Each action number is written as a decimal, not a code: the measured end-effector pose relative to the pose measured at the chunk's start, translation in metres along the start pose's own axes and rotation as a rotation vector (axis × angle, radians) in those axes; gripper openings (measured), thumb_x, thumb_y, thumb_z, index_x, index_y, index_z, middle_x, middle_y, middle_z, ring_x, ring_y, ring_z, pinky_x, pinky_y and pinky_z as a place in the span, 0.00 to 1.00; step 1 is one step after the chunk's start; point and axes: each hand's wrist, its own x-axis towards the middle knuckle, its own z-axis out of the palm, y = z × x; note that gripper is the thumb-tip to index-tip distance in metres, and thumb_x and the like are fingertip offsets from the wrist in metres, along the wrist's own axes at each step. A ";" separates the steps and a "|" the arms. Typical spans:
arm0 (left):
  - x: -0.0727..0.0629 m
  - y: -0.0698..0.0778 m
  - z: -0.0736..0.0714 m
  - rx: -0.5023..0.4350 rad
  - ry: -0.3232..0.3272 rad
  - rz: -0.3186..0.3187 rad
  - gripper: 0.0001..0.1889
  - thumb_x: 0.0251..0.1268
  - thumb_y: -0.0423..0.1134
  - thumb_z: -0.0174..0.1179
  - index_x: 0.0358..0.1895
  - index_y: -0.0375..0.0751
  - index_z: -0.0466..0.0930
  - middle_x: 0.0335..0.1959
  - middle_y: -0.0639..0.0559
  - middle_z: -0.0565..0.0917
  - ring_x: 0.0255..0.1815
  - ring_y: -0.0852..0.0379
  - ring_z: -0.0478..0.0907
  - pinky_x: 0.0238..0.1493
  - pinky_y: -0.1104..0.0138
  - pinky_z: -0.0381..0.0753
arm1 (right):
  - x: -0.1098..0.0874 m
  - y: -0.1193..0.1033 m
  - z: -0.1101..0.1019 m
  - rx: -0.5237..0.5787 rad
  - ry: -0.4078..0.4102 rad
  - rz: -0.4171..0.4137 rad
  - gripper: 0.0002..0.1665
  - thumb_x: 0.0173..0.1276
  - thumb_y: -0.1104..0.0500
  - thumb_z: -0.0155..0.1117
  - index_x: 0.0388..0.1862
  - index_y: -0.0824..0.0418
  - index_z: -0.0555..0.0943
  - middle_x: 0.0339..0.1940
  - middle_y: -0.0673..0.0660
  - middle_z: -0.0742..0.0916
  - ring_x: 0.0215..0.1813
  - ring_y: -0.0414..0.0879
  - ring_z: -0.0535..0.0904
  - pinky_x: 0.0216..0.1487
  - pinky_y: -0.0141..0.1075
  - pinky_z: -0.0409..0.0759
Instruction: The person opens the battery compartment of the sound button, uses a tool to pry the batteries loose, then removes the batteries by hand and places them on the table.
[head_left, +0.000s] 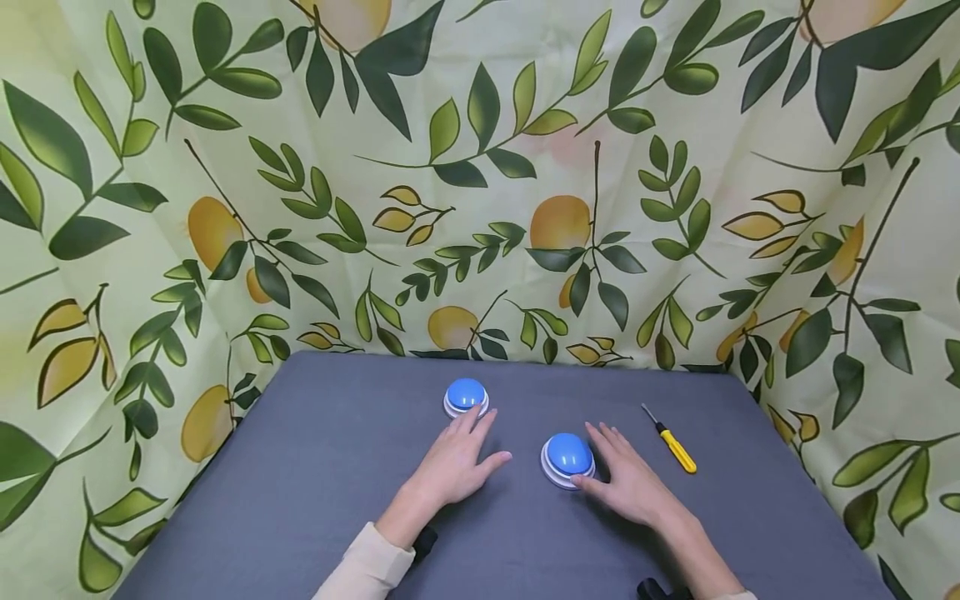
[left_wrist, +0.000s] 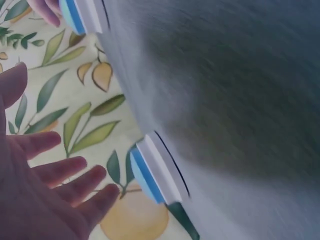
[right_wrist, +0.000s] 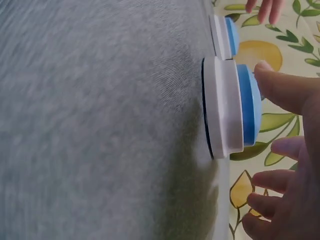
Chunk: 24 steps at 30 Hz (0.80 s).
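Note:
Two blue dome push buttons on white round bases sit on the dark grey table. My left hand (head_left: 453, 462), fingers spread, is just in front of the farther button (head_left: 467, 392), its fingertips overlapping the base in the head view. From the left wrist, that hand (left_wrist: 55, 190) hovers above the tabletop with nothing in it. The nearer button (head_left: 568, 452) has my right hand (head_left: 626, 483) at its right side, thumb over the front rim. In the right wrist view the thumb (right_wrist: 285, 87) lies right by the blue dome (right_wrist: 251, 105), while the other fingers stay loosely bent and empty.
A screwdriver (head_left: 678, 452) with a yellow handle lies to the right of my right hand. Behind and on both sides of the table (head_left: 337, 467) hangs a cloth (head_left: 495, 250) printed with leaves and fruit.

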 end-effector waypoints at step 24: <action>0.046 0.041 0.045 -0.433 -0.147 -0.058 0.33 0.66 0.50 0.69 0.71 0.41 0.71 0.62 0.45 0.76 0.60 0.49 0.76 0.58 0.57 0.78 | 0.020 0.015 0.010 0.438 -0.074 -0.009 0.50 0.59 0.55 0.80 0.74 0.72 0.66 0.72 0.71 0.73 0.71 0.67 0.69 0.68 0.60 0.68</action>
